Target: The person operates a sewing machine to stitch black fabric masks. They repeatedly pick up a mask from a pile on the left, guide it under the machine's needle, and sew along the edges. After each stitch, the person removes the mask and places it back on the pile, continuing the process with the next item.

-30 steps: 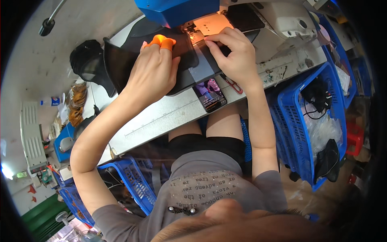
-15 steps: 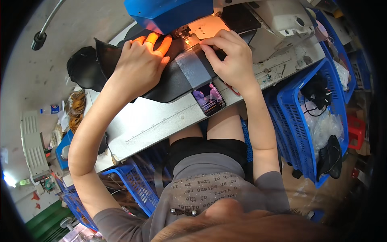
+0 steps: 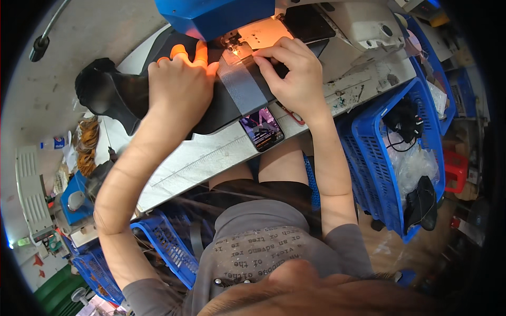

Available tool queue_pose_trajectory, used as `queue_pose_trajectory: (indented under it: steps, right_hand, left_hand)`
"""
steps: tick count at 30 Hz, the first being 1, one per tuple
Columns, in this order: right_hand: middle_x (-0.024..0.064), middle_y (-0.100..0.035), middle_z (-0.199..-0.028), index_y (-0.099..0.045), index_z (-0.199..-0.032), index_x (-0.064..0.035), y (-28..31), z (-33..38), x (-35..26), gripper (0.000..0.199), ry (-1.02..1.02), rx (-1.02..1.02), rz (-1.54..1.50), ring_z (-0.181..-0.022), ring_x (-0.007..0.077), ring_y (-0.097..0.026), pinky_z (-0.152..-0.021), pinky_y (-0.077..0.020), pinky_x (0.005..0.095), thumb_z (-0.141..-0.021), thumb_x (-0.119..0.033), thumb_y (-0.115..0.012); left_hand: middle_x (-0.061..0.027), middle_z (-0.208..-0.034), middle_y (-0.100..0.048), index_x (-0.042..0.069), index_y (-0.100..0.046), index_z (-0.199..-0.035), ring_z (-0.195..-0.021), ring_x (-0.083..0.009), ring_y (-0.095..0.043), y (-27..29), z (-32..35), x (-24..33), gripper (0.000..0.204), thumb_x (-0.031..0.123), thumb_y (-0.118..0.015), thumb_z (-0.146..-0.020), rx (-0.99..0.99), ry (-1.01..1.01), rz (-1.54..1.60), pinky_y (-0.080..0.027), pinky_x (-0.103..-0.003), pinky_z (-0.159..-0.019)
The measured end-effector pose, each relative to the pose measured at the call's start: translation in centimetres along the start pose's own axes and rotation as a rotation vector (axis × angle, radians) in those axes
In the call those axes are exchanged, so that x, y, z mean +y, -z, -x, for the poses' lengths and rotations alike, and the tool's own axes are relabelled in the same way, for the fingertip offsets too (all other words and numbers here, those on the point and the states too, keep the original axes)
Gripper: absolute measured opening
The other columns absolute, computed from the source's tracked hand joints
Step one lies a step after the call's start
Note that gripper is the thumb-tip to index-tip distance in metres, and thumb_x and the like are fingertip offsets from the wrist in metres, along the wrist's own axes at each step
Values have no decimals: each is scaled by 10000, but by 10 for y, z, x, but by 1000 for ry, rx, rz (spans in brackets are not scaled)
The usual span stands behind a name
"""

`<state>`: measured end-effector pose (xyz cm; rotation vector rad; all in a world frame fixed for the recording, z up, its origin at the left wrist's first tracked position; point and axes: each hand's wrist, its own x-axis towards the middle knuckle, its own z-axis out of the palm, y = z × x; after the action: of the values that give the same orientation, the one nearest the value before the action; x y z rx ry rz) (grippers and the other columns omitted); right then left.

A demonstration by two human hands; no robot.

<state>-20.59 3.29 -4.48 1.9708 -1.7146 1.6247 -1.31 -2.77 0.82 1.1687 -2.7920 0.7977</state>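
A blue sewing machine (image 3: 221, 16) stands at the top, its lamp lighting the needle plate (image 3: 240, 45). A black fabric piece (image 3: 121, 95) with a grey band (image 3: 242, 89) lies under the needle. My left hand (image 3: 179, 87) presses flat on the black fabric left of the needle, with orange covers on three fingertips. Right of the needle, my right hand (image 3: 295, 73) pinches the fabric's edge, fingertips close to the presser foot.
A phone (image 3: 262, 129) with a lit screen lies at the table's front edge (image 3: 200, 163). Blue plastic crates (image 3: 400, 152) stand at the right, holding black pieces and clear bags. More blue crates (image 3: 163, 242) sit under the table at the left.
Both hands have slid the fabric further up towards the needle. The view has shifted, so the machine and table sit lower and more central in the picture.
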Motion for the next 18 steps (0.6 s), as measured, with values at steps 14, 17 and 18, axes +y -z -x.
queue_pose_trajectory:
  steps: [14, 17, 18]
  right_hand:
    - [46, -600, -707, -728, -796, -77, 4, -2, -3, 58, -39, -25, 8, -721, 246, -590, -644, -477, 362, -785, -134, -722]
    - [48, -601, -711, -725, -794, -75, 4, -1, -3, 57, -40, -27, -15, -730, 250, -591, -649, -477, 366, -787, -130, -720]
    - [48, -601, -713, -725, -794, -74, 4, -1, -3, 56, -45, -27, -15, -732, 251, -592, -651, -477, 367, -787, -129, -719]
  left_hand:
    - [-89, -806, -652, 79, -717, -1067, -767, -277, -624, -1, 3, 27, 407, 430, -555, -941, 83, 315, 31, -416, -416, -707]
    - [-114, -783, -635, 47, -699, -1135, -763, -306, -616, 7, 22, 23, 434, 410, -607, -915, 30, 294, 96, -407, -418, -722]
    - [-121, -774, -630, 44, -696, -1143, -763, -314, -614, 11, 29, 23, 438, 405, -619, -908, 15, 268, 114, -404, -419, -722]
